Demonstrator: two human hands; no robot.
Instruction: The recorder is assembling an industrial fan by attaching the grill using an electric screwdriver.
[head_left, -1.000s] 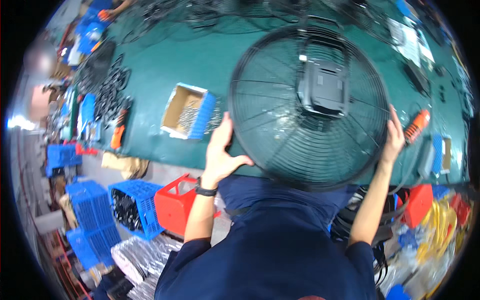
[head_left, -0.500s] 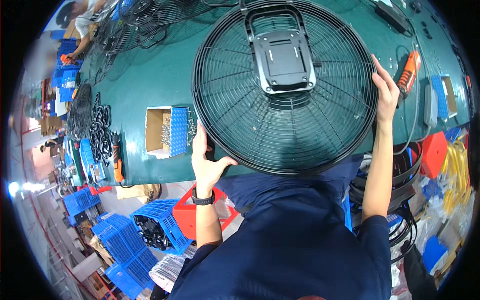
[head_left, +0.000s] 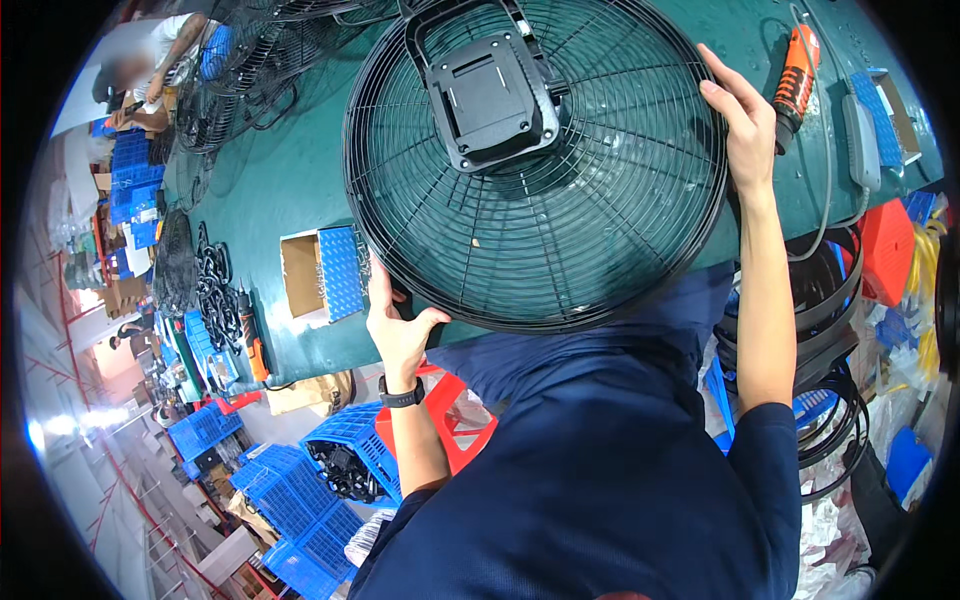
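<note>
A large round black fan (head_left: 600, 240) with a wire cage lies over the green table in front of me. Its square black motor housing (head_left: 487, 100) faces up, with a bracket handle at the far side. At the near left rim, my left hand (head_left: 400, 335) grips the cage, thumb apart from the fingers, which are partly hidden. My right hand (head_left: 745, 130) is closed around the right rim, its fingers at the outer edge. Beside the left hand stands an open blue-and-brown cardboard box (head_left: 340, 275), with small screws next to it.
Orange power screwdrivers lie right (head_left: 797, 90) and left (head_left: 255, 345) on the table (head_left: 250, 220). Black cables (head_left: 213, 290) and more fan cages (head_left: 250, 80) are at left. Below the edge stand a red stool (head_left: 450, 410) and blue crates (head_left: 300, 500). Another person (head_left: 165, 60) works far left.
The view has tilted. The fan sits farther left in it, turned slightly anticlockwise, with both hands still on its rim. The far-left person's arms have moved.
</note>
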